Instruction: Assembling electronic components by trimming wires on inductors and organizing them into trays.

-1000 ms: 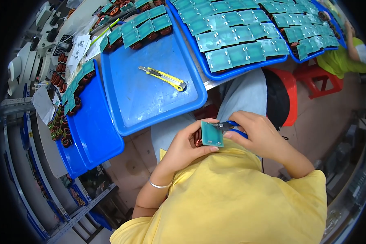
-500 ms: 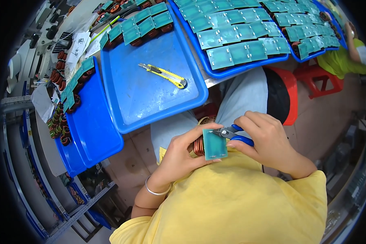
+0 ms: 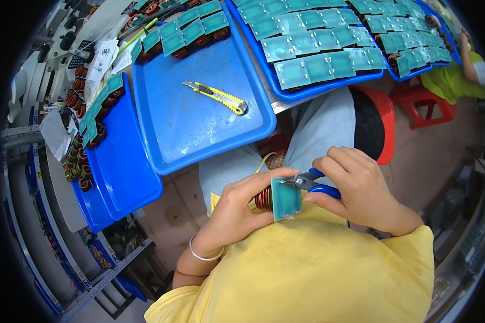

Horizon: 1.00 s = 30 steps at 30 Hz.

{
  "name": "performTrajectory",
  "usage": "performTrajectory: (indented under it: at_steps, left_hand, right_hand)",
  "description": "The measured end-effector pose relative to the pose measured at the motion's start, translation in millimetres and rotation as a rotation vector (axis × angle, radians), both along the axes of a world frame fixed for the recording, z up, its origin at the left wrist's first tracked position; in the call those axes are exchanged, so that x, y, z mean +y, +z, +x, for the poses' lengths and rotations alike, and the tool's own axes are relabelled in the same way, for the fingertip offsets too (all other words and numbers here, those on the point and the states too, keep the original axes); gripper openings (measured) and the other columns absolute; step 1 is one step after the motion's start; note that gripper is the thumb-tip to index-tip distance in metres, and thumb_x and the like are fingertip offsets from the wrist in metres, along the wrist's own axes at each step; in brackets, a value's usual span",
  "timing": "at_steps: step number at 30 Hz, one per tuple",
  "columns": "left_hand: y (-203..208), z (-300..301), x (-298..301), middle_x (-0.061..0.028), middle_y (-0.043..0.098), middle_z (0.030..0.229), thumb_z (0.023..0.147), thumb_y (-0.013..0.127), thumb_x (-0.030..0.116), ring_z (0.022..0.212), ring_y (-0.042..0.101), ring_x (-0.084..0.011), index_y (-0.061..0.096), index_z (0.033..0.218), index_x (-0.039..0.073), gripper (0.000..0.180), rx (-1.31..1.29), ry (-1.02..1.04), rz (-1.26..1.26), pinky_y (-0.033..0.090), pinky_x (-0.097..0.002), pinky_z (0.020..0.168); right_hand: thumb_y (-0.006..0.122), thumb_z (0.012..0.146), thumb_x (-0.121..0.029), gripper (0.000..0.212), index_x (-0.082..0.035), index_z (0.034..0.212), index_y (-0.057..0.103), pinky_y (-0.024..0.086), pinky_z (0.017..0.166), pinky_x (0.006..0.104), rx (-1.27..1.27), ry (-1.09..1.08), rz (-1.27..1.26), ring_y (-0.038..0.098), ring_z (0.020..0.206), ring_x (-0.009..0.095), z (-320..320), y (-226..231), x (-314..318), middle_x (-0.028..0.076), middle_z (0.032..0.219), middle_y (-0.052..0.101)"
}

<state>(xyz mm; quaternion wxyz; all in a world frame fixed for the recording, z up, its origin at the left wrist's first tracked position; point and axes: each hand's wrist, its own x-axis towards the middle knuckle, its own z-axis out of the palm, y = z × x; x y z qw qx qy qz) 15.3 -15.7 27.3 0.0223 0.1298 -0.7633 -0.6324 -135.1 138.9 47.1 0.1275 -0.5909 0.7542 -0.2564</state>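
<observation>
In front of my chest, my left hand (image 3: 240,203) grips a copper-wound coil (image 3: 264,199) fixed to the back of a square green circuit board (image 3: 287,203). Its fingers and thumb close round the coil and the board's edges. My right hand (image 3: 355,188) is wrapped round the blue handles of a pair of wire cutters (image 3: 324,190). The cutters' grey jaws reach over the upper part of the board's face and meet it near a small solder point. Whether the blades are closed on a wire end is too small to tell.
A blue tray (image 3: 210,145) ahead holds a yellow utility knife (image 3: 215,98) and several boards at its far end. More board-filled blue trays (image 3: 328,90) stand ahead right. Left is another blue tray (image 3: 125,161) with coils. Another person (image 3: 458,81) sits at far right.
The board has turned slightly in my left hand, so its face looks narrower and more tilted. The cutters have shifted a little down and right with my right hand.
</observation>
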Motion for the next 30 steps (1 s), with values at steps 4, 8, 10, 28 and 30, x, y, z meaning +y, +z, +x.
performTrajectory:
  at_steps: [4,8,10,28,30]
  left_hand:
    - [-1,0,0,-0.0069,0.064,0.102,0.059,0.081,0.009,0.084,0.059,-0.0114,0.059,0.111,0.002,0.057,-0.038,-0.002,-0.004,0.046,-0.0242,0.075]
    - [-1,0,-1,-0.0053,0.065,0.095,0.059,0.081,0.008,0.081,0.058,-0.0098,0.057,0.112,0.001,0.059,-0.066,-0.010,-0.027,0.046,-0.0235,0.073]
    - [-6,0,-5,-0.0058,0.064,0.092,0.062,0.079,0.008,0.078,0.058,-0.0101,0.057,0.110,-0.001,0.054,-0.108,-0.036,0.001,0.047,-0.0237,0.072]
    - [-86,-5,-13,-0.0145,0.063,0.094,0.089,0.056,0.020,0.074,0.060,-0.0139,0.054,0.106,-0.006,0.031,-0.405,-0.117,0.730,0.053,-0.0262,0.065]
    - [-76,-2,-12,-0.0148,0.062,0.095,0.087,0.058,0.021,0.076,0.060,-0.0144,0.052,0.110,-0.006,0.036,-0.324,-0.096,0.741,0.052,-0.0269,0.067]
  right_hand:
    - [0.068,0.072,-0.034,0.037,-0.003,0.088,0.054,0.042,0.062,0.0350,0.009,0.018,0.009,0.051,0.069,0.027,-1,1,-1,0.009,0.076,0.048]
    - [0.067,0.074,-0.033,0.035,-0.004,0.089,0.054,0.042,0.061,0.0356,-0.031,0.026,0.048,0.053,0.068,0.028,-3,-5,-1,0.010,0.075,0.051]
    - [0.063,0.079,-0.032,0.031,-0.003,0.086,0.055,0.043,0.060,0.0374,-0.162,0.029,0.185,0.054,0.064,0.029,-5,-13,-3,0.013,0.071,0.054]
    - [0.044,0.092,-0.043,0.051,0.002,0.072,0.056,0.041,0.056,0.0308,-1.022,-0.128,0.623,0.051,0.058,0.017,-9,-99,-9,0.009,0.060,0.053]
    - [0.049,0.089,-0.042,0.046,0.001,0.076,0.056,0.043,0.057,0.0308,-1.001,-0.131,0.549,0.053,0.060,0.017,-12,-89,-7,0.009,0.062,0.055]
